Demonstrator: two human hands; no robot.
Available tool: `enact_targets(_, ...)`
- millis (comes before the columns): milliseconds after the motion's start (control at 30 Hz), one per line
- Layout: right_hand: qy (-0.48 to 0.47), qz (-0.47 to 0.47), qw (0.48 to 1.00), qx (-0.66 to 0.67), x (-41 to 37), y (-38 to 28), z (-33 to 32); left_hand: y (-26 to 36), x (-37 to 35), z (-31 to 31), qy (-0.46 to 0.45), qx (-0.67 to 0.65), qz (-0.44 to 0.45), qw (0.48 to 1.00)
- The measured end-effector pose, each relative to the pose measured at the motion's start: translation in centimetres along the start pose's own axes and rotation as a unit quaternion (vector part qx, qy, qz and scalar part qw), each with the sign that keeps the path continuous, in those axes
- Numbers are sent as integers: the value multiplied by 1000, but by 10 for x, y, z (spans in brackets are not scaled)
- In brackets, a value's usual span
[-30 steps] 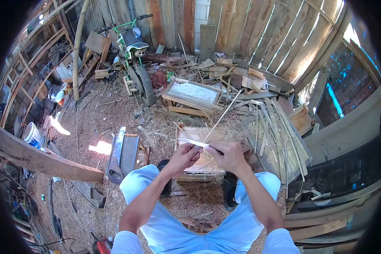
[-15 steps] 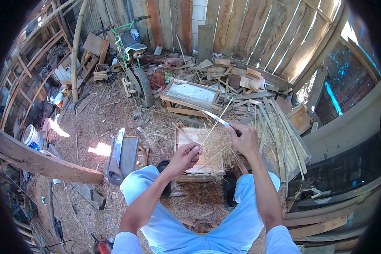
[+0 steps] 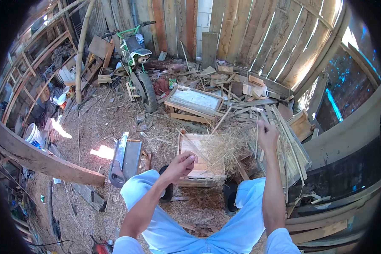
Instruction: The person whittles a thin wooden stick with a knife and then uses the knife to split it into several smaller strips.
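Note:
My left hand [image 3: 181, 166] is closed above the near left part of a low wooden box [image 3: 194, 148]; whatever its fingers pinch is too small to make out. Off to the right, my right hand [image 3: 268, 134] is raised with curled fingers beside the stacked wooden strips [image 3: 283, 144]. The knife is not clearly visible; motion blurs the area at this hand. Fine straw-like shavings [image 3: 228, 150] cover the right side of the box, between my hands.
A hand saw [image 3: 117, 167] lies on a small bench [image 3: 132, 156] at the left. Beyond the box are a framed wooden tray [image 3: 194, 99], scrap wood [image 3: 241, 82] and a small motorbike [image 3: 139, 55]. A thick beam [image 3: 46, 158] crosses the left.
My right hand has moved right and slightly up, away from my left hand. The knife and thin stick seen between them no longer show clearly. The view has shifted a little.

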State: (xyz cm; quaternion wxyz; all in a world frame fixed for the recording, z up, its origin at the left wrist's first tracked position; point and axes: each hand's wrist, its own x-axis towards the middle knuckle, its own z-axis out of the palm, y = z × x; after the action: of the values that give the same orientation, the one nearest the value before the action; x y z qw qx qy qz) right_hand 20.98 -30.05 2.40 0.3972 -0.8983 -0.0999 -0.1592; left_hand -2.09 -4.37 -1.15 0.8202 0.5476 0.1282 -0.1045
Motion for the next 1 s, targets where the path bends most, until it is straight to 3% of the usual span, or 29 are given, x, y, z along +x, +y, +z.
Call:
enact_targets(133,-139,-129,973,129,-59,-46,8,6,15,3,1,-6,67,998)
enact_targets(200,-174,-276,940,101,-87,-63,24,7,18,5,-2,-17,61,998)
enact_targets(333,-220,-296,924,98,-93,-78,30,8,10,14,-21,-10,38,999)
enact_targets(400,-163,-193,963,88,-72,-72,27,12,4,15,-33,21,46,998)
enact_targets(467,-138,-173,971,84,-57,-71,15,6,4,14,-41,19,41,998)
enact_targets(533,-175,-185,964,79,-56,-71,12,5,5,14,-45,14,36,998)
enact_targets(567,-183,-255,945,90,-64,-64,19,6,6,14,-41,12,32,999)
enact_targets(667,-172,-317,924,126,-84,-66,28,9,5,14,-44,16,29,998)
enact_targets(733,-199,-253,939,119,-63,-61,22,6,1,15,-55,21,29,998)
enact_targets(800,-190,-112,971,88,-38,-64,5,6,-4,14,-73,12,13,997)
enact_targets(867,-175,-139,971,86,-36,-61,4,8,-3,17,-64,6,4,998)
enact_targets(967,-160,-274,942,110,-59,-54,12,8,3,16,-59,13,20,998)
enact_targets(1000,-161,-272,942,110,-57,-53,12,12,2,17,-61,20,13,998)
